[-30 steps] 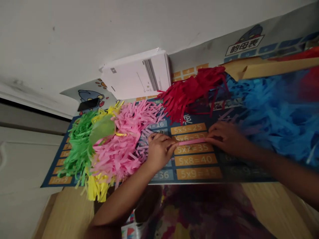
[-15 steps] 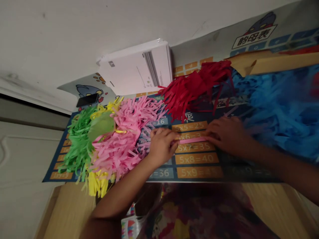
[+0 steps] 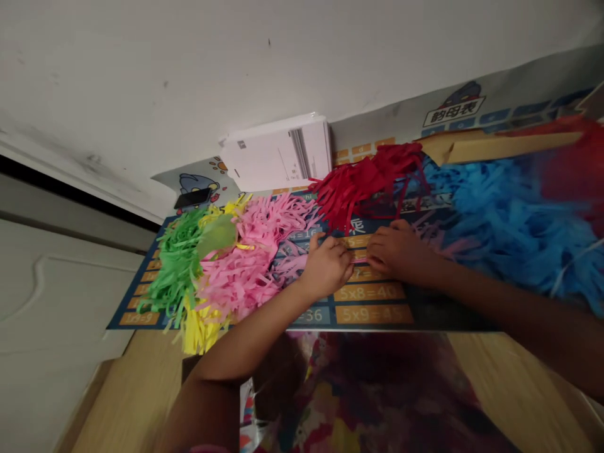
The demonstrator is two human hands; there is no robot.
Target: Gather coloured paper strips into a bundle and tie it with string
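Observation:
My left hand point(image 3: 329, 267) and my right hand point(image 3: 399, 251) lie close together on a blue multiplication-table mat point(image 3: 372, 311). Between them only a short piece of a pink paper strip point(image 3: 359, 256) shows. Both hands have their fingers curled and pinched on that strip. A heap of pink paper strips point(image 3: 252, 261) lies just left of my left hand. Red strips point(image 3: 365, 182) are heaped just beyond the hands.
Green strips point(image 3: 177, 264) and yellow strips point(image 3: 198, 327) lie at the mat's left end, a big blue heap point(image 3: 509, 217) at the right. A white paper stack point(image 3: 278, 154) and a dark phone point(image 3: 192, 198) sit by the wall. A brown board point(image 3: 495, 146) lies at the back right.
My right hand has moved left toward my left hand, so much less of the pink strip shows between them. The view has shifted and the scene sits further right.

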